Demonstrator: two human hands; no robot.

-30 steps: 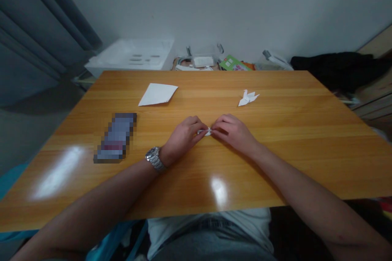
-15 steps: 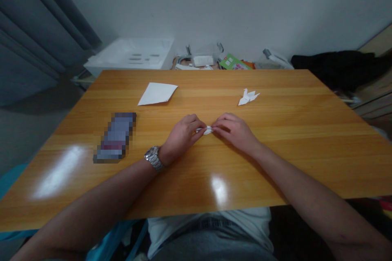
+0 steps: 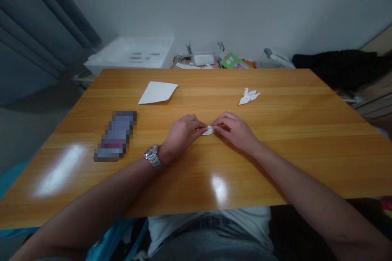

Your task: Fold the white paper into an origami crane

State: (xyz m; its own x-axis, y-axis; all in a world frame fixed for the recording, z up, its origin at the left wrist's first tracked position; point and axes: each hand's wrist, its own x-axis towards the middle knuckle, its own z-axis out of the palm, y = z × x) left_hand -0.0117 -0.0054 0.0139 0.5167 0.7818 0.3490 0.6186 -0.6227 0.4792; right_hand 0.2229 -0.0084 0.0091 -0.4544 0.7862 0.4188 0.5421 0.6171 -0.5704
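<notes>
Between my two hands, just above the middle of the table (image 3: 190, 187), is a small piece of folded white paper (image 3: 208, 131). My left hand (image 3: 186, 132), with a metal watch (image 3: 154, 157) on its wrist, pinches the paper's left end between thumb and fingers. The right end is pinched by my right hand (image 3: 233, 129). Fingers cover both ends, so the paper's full shape is hidden. Beyond my right hand a folded white paper bird (image 3: 249, 96) stands on the table.
A white sheet of paper (image 3: 158, 92) lies at the back left. Nearer on the left is a phone-like dark slab (image 3: 116, 136), blurred out. Past the far edge are a white plastic tray (image 3: 122, 63), a green booklet (image 3: 235, 61) and black cloth (image 3: 339, 63).
My left fingers have slid slightly right along the folded paper. Both hands still pinch it in nearly the same spot; the other things on the table have stayed put.
</notes>
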